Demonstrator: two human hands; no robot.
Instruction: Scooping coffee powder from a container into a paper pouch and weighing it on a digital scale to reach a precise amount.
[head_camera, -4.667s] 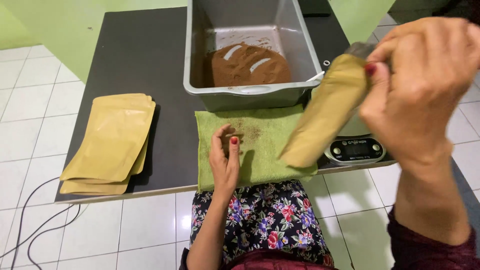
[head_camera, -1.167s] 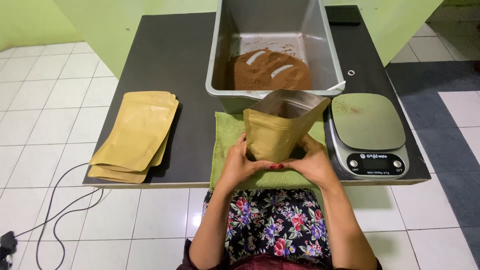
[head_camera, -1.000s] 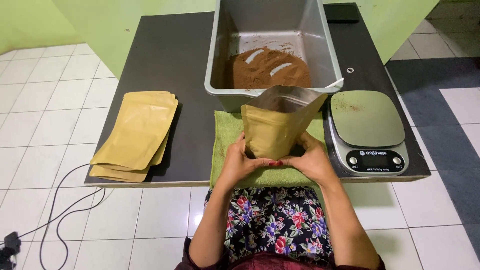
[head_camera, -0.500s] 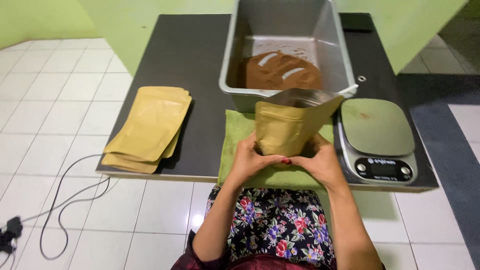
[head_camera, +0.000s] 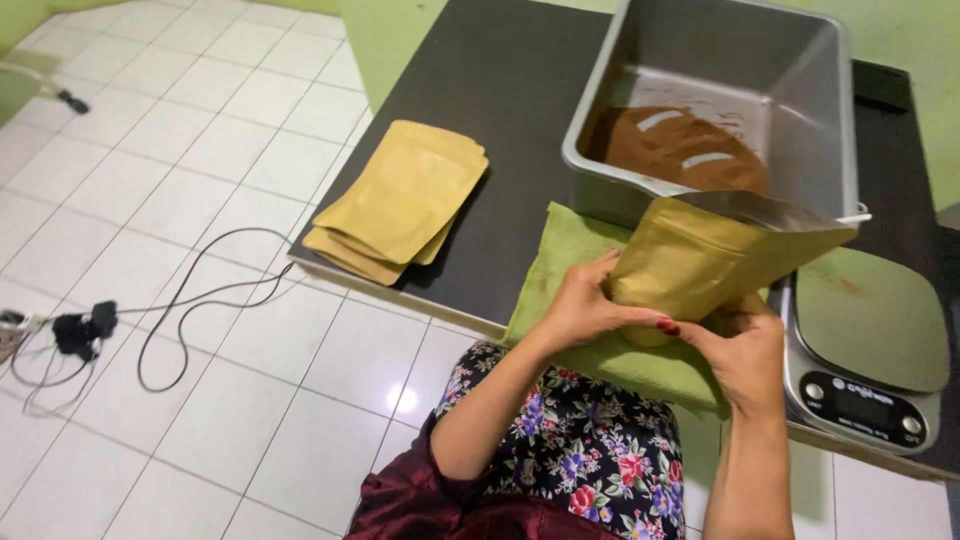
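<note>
dark table (head_camera: 500, 90) spanning 11 to 3 o'clock | stack of flat tan pouches (head_camera: 400, 200) on it at 10 o'clock | metal tub (head_camera: 800, 90) of brown powder (head_camera: 680, 150) at 1 o'clock | green cloth (head_camera: 570, 250) at centre | digital scale (head_camera: 870, 340) at 4 o'clock | black cable (head_camera: 190, 300) on white tiles at 8 o'clock

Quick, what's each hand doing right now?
Left hand: closed on the lower left of the brown paper pouch.
Right hand: closed on the same pouch, pinching its bottom edge.
</note>
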